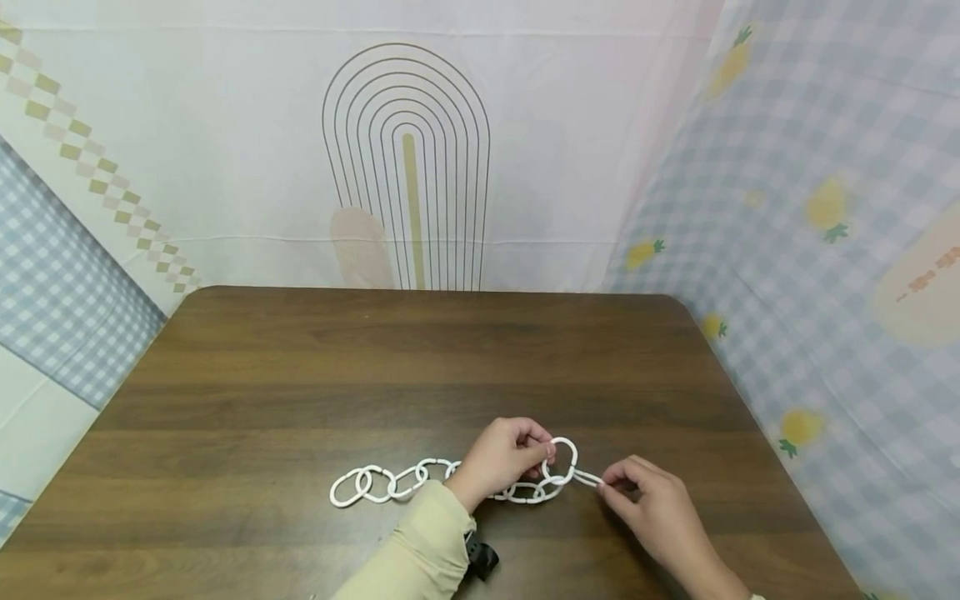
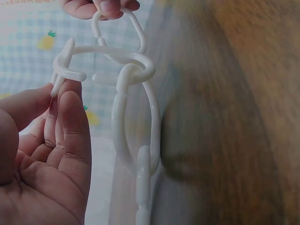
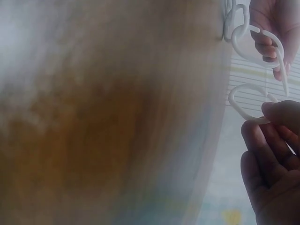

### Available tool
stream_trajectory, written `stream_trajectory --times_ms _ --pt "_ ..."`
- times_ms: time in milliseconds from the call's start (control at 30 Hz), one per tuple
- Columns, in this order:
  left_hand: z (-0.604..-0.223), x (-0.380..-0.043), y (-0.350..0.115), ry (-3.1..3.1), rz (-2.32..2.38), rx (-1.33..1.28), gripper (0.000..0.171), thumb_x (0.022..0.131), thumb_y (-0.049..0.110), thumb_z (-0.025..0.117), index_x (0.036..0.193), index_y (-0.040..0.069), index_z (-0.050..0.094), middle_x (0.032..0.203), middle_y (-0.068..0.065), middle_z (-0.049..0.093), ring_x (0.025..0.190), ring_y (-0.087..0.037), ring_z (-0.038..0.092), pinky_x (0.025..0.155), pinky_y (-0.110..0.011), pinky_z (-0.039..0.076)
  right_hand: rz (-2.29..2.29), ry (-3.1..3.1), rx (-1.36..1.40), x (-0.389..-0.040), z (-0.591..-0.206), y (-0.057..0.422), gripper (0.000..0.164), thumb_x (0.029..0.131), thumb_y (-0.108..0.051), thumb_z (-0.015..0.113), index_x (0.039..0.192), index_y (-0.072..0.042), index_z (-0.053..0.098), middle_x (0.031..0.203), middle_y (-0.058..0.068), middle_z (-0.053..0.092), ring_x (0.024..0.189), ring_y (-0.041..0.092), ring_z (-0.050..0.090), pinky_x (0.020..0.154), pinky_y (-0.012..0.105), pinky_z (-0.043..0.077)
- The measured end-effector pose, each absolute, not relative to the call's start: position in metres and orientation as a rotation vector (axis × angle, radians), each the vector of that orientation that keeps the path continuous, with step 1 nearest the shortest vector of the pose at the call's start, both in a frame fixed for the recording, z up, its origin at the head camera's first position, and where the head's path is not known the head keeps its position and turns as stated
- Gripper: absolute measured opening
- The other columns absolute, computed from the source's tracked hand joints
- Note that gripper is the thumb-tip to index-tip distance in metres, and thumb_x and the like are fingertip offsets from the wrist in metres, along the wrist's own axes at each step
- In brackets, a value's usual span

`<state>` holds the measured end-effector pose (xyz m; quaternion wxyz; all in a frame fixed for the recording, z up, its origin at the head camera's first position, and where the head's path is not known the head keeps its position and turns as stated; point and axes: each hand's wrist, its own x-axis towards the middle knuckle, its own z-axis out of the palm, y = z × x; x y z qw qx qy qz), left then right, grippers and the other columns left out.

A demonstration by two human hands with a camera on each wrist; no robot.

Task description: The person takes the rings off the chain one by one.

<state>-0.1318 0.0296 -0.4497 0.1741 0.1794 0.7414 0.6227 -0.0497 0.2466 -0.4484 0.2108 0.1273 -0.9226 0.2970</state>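
A chain of white plastic links lies on the brown table, running beneath my left forearm. Thumb and fingertips of my left hand pinch a raised link near the chain's right end. In the left wrist view, an open-gapped link passes through the chain's end link, close to the left fingers. To the right, my right hand pinches another white link by its edge. That link appears in the right wrist view between thumb and index finger, its far part hidden by them.
The wooden table reaches back to a pale cloth with printed arches. Checked cloth with pineapple prints hangs along the right side. A black wrist device sits at the left sleeve.
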Motion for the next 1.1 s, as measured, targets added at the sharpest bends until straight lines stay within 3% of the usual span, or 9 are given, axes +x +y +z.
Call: stream_trajectory --times_ms 167,467,833,1100 --pt "-0.453 -0.134 0.027 2.113 1.766 0.513 0.008 0.094 0.008 0.07 0.091 0.001 0.071 0.08 -0.014 0.072 0.059 -0.007 0.061 0.057 -0.022 0.054 0.786 -2.555 0.358 -0.052 -0.448 0.248 0.039 0.066 0.005 0.089 0.075 -0.025 0.065 0.077 -0.023 0.058 0.069 -0.004 0.056 0.059 0.014 0.05" --pt "-0.457 -0.137 0.025 2.15 1.733 0.516 0.006 0.095 0.009 0.069 0.091 0.005 0.071 0.077 -0.002 0.071 0.061 -0.011 0.063 0.059 -0.025 0.056 0.762 -2.58 0.371 -0.057 -0.443 0.254 0.033 0.068 0.003 0.089 0.077 -0.021 0.068 0.079 -0.02 0.06 0.07 -0.003 0.058 0.058 0.019 0.053" --pt "-0.455 -0.139 0.023 2.105 1.778 0.513 0.007 0.094 0.009 0.069 0.093 0.002 0.071 0.082 -0.013 0.072 0.062 -0.009 0.063 0.061 -0.024 0.057 0.662 -2.551 0.443 -0.069 -0.439 0.26 0.03 0.067 0.004 0.088 0.078 -0.018 0.072 0.08 -0.017 0.064 0.071 -0.001 0.06 0.064 0.007 0.047" --pt "-0.451 -0.138 0.022 2.063 1.835 0.525 0.008 0.093 0.007 0.07 0.094 -0.001 0.07 0.082 -0.014 0.072 0.064 -0.012 0.063 0.062 -0.026 0.058 0.657 -2.61 0.455 -0.075 -0.439 0.263 0.028 0.067 0.004 0.089 0.078 -0.017 0.073 0.079 -0.016 0.064 0.069 -0.003 0.059 0.059 0.017 0.053"
